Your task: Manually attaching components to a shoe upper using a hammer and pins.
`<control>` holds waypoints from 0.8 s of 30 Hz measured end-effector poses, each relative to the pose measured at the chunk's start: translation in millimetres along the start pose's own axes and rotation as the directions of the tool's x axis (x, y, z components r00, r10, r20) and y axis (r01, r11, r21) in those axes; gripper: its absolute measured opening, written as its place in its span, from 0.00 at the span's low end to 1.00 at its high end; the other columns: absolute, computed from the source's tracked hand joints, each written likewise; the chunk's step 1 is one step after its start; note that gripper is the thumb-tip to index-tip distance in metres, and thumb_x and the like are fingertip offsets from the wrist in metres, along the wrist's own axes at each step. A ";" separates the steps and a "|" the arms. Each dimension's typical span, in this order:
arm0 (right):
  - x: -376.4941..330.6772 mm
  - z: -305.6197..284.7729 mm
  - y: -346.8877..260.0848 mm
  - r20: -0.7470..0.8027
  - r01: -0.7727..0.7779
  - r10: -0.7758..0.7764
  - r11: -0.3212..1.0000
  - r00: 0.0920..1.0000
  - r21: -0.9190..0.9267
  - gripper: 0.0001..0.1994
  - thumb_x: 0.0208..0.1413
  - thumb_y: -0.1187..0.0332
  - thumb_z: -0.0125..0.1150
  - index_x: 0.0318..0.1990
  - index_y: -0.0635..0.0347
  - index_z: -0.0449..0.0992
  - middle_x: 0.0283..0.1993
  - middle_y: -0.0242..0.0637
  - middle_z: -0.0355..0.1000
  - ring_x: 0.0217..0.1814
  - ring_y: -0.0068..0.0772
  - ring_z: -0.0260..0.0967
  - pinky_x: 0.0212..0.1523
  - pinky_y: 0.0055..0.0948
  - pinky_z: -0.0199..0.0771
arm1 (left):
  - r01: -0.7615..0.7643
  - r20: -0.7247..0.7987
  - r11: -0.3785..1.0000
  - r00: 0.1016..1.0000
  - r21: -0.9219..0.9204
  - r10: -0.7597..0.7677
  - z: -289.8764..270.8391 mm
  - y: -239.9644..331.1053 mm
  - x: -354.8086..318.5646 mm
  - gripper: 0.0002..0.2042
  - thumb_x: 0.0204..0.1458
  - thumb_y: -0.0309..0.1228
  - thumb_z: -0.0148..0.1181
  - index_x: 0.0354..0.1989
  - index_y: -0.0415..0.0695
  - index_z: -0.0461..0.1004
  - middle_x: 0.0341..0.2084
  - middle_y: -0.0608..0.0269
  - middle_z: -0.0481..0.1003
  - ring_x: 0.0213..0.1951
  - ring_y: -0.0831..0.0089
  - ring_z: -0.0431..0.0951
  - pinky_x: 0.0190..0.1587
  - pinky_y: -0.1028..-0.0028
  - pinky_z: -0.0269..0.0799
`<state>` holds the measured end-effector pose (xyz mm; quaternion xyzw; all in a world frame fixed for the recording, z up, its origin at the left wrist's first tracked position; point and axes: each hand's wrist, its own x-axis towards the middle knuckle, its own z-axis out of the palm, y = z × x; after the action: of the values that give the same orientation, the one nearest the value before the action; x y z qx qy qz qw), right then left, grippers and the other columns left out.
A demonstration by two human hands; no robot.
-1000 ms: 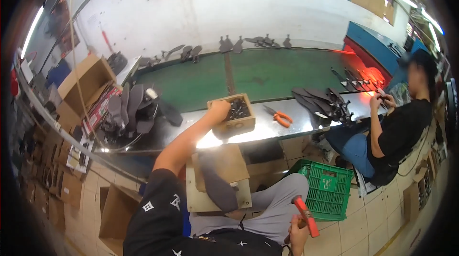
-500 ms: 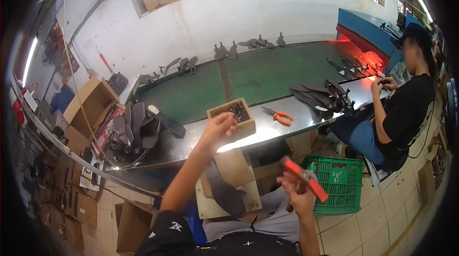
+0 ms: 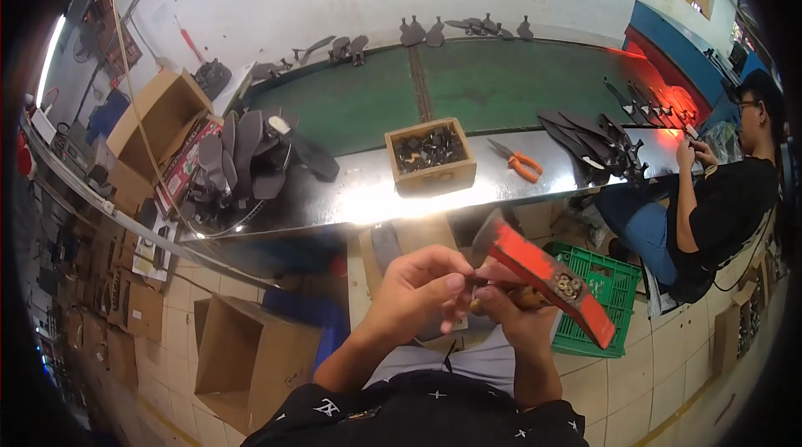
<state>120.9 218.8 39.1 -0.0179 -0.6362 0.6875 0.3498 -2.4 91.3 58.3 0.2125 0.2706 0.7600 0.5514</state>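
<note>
My right hand (image 3: 522,313) grips a hammer (image 3: 543,267) by its wooden handle. The hammer's red head slants across in front of that hand, with a dark round face at its upper end. Close beside it, my left hand (image 3: 426,288) pinches a small dark piece (image 3: 474,280), too small to name; the fingertips of both hands meet around it. Below my hands, a pale board (image 3: 359,280) lies over my lap, bearing a grey sole-shaped piece (image 3: 384,245), mostly hidden by my left hand.
On the metal bench edge stand a wooden box (image 3: 434,177) of small dark parts and orange-handled pliers (image 3: 526,166). Grey sole-shaped pieces (image 3: 269,167) pile up left; more (image 3: 589,146) lie right. A co-worker (image 3: 723,196) sits right, near a green crate (image 3: 614,305). Cardboard box (image 3: 242,355) lower left.
My left hand has come down from beside the wooden box to meet my right hand, which has risen slightly with the hammer. The view has tilted downward.
</note>
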 end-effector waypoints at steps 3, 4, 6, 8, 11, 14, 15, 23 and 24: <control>-1.1 8.7 -8.8 -0.050 -0.041 0.048 0.992 0.998 0.116 0.15 0.51 0.76 0.70 0.46 0.65 0.76 0.43 0.33 0.74 0.38 0.17 0.71 0.37 0.19 0.72 | -0.430 0.143 0.441 0.824 0.787 0.548 -0.2 -5.0 -1.1 0.13 0.52 0.22 0.66 0.47 0.40 0.77 0.44 0.61 0.73 0.36 0.74 0.77 0.38 0.77 0.75; -1.2 9.0 -9.0 -0.075 -0.033 0.043 0.992 0.996 0.120 0.14 0.51 0.76 0.70 0.46 0.65 0.77 0.44 0.36 0.74 0.41 0.20 0.73 0.39 0.20 0.74 | -0.427 0.136 0.449 0.826 0.785 0.548 1.5 -4.0 -1.5 0.13 0.52 0.22 0.66 0.47 0.40 0.77 0.44 0.61 0.73 0.36 0.74 0.77 0.38 0.77 0.75; 0.0 8.1 -10.1 -0.048 -0.056 0.060 0.995 0.997 0.084 0.14 0.52 0.76 0.69 0.46 0.66 0.77 0.46 0.38 0.74 0.44 0.25 0.75 0.43 0.23 0.75 | -0.495 0.430 -0.061 0.681 0.867 0.593 2.8 -2.0 -0.5 0.11 0.49 0.25 0.69 0.40 0.38 0.78 0.38 0.57 0.75 0.32 0.71 0.76 0.35 0.76 0.73; 1.1 7.8 -10.5 0.034 -0.001 -0.005 0.983 0.999 0.186 0.15 0.54 0.76 0.67 0.49 0.67 0.76 0.48 0.40 0.75 0.45 0.28 0.75 0.45 0.26 0.77 | -0.512 0.482 -0.133 0.645 0.849 0.593 0.0 -0.9 -0.8 0.12 0.45 0.20 0.70 0.40 0.41 0.81 0.36 0.59 0.76 0.34 0.69 0.78 0.35 0.75 0.75; -1.0 7.4 -10.4 0.109 -0.072 0.040 0.945 0.993 0.318 0.15 0.54 0.77 0.66 0.50 0.67 0.76 0.51 0.43 0.75 0.47 0.29 0.75 0.48 0.28 0.78 | -0.512 0.402 -0.043 0.616 0.858 0.677 -5.7 -4.5 -4.1 0.12 0.45 0.20 0.70 0.40 0.41 0.80 0.33 0.59 0.76 0.32 0.69 0.78 0.34 0.75 0.75; -9.2 12.1 -13.3 0.073 -0.192 0.178 0.940 0.981 0.281 0.16 0.54 0.78 0.65 0.51 0.69 0.75 0.50 0.45 0.76 0.49 0.31 0.76 0.51 0.30 0.78 | -0.521 0.346 0.054 0.636 0.852 0.690 -10.6 -12.1 -8.1 0.13 0.44 0.20 0.71 0.40 0.42 0.81 0.37 0.56 0.76 0.31 0.69 0.77 0.33 0.75 0.74; -7.4 12.0 -11.8 0.088 -0.177 0.160 0.955 0.983 0.237 0.16 0.54 0.79 0.65 0.51 0.68 0.75 0.49 0.45 0.77 0.49 0.32 0.76 0.51 0.30 0.78 | -0.515 0.284 0.104 0.618 0.851 0.733 -9.8 -16.8 -8.2 0.13 0.44 0.20 0.71 0.40 0.42 0.80 0.37 0.56 0.75 0.31 0.69 0.77 0.32 0.75 0.74; -7.1 5.1 10.9 0.162 -0.219 0.181 0.941 0.970 0.258 0.14 0.55 0.78 0.65 0.49 0.69 0.76 0.48 0.44 0.77 0.47 0.30 0.76 0.48 0.28 0.79 | -0.504 0.543 -0.290 0.478 0.813 0.691 -22.4 -6.8 -7.5 0.17 0.41 0.20 0.73 0.41 0.42 0.79 0.35 0.60 0.71 0.33 0.69 0.74 0.30 0.76 0.72; -6.0 6.9 11.3 0.158 -0.239 0.199 0.923 0.967 0.302 0.14 0.55 0.78 0.65 0.49 0.69 0.76 0.48 0.44 0.77 0.47 0.30 0.76 0.46 0.27 0.79 | -0.500 0.539 -0.289 0.478 0.816 0.693 -23.6 -7.7 -8.7 0.17 0.41 0.20 0.73 0.41 0.42 0.79 0.35 0.60 0.71 0.33 0.69 0.74 0.30 0.76 0.72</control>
<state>117.1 210.4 27.8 0.0108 -0.5315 0.8156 0.2286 -9.0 80.7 35.1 0.5477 0.5698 0.5750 -0.2113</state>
